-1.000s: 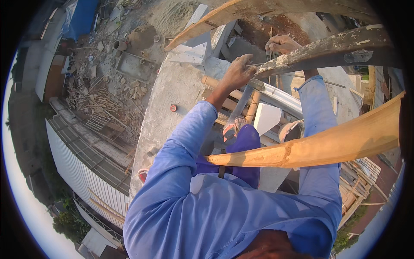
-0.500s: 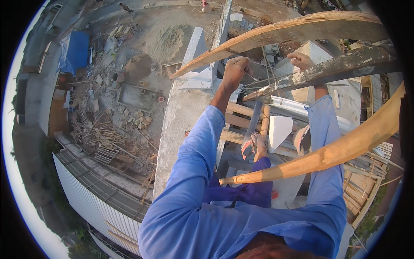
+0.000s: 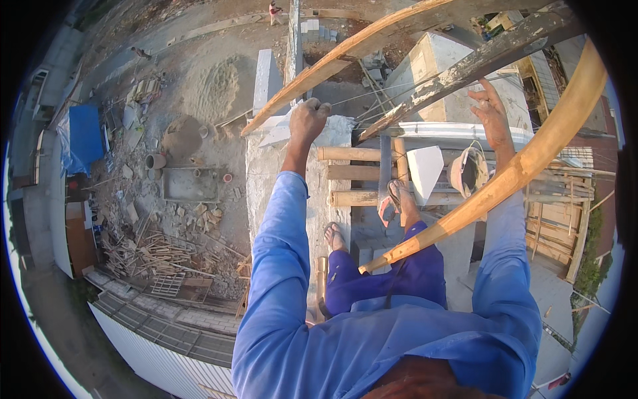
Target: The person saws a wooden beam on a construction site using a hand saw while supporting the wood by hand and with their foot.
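My left hand (image 3: pixel 309 121) is closed in a fist above the end of the rough concrete ledge. A thin cord or wire (image 3: pixel 367 97) runs from it toward the right, past the dark weathered timber (image 3: pixel 458 76). My right hand (image 3: pixel 493 118) is raised right of that timber, fingers bent and apart, with nothing visible in them. Just left of my left hand passes a long sawn wooden beam (image 3: pixel 345 50). In front of my right forearm, a curved-looking yellowish pole (image 3: pixel 512 186) crosses the view. A mortar-stained bucket (image 3: pixel 468 171) hangs beside a white angular block (image 3: pixel 425 174).
My sandalled feet stand high up, one on the concrete ledge (image 3: pixel 266 176), one at the bamboo and timber poles (image 3: pixel 359 198). An upright grey board (image 3: pixel 385 166) is beside the right foot. Far below lie a sand heap (image 3: pixel 222 90), scrap wood (image 3: pixel 143 259) and a distant person (image 3: pixel 274 12).
My left hand has shifted left and slightly down. My right hand has moved right and its fingers have spread. The view has shifted, bringing my left foot into sight.
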Tool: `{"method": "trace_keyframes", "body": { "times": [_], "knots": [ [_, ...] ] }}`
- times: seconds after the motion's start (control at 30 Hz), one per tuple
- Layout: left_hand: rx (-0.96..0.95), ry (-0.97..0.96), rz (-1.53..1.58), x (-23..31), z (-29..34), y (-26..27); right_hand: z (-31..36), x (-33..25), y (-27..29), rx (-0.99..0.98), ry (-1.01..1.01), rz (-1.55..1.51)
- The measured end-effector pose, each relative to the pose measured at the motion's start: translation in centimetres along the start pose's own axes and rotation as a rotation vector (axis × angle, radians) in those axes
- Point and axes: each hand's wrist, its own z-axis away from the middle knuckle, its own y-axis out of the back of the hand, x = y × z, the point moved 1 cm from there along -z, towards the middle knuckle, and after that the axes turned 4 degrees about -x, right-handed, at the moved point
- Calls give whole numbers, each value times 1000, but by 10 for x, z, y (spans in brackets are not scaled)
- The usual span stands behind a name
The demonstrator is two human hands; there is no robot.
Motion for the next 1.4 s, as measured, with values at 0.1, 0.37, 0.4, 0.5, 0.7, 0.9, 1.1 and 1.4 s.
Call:
{"method": "trace_keyframes", "body": {
  "times": [0.1, 0.37, 0.4, 0.5, 0.7, 0.9, 1.1, 1.4],
  "knots": [
    [-9, 22, -13, -12, 13, 1, -8, -5, -8, 62, -32, 204],
    [51, 88, 22, -20, 44, 26, -9, -28, -8, 62, -200, 321],
    [67, 87, 30, -19, 47, 27, -11, -29, -5, 25, -216, 347],
    [51, 56, -24, -19, 47, 28, -14, -34, 7, 7, -233, 351],
    [4, 24, -103, -20, 43, 43, -9, -12, 28, -64, -74, 369],
    [-15, 95, -202, -18, 36, 58, 22, -36, -6, -63, -11, 262],
    [-28, 181, -172, -4, 31, 56, 94, 87, 98, 109, 44, 361],
    [17, 71, -248, -5, 28, 78, 235, 22, 48, 630, -219, 114]
  ]
}}
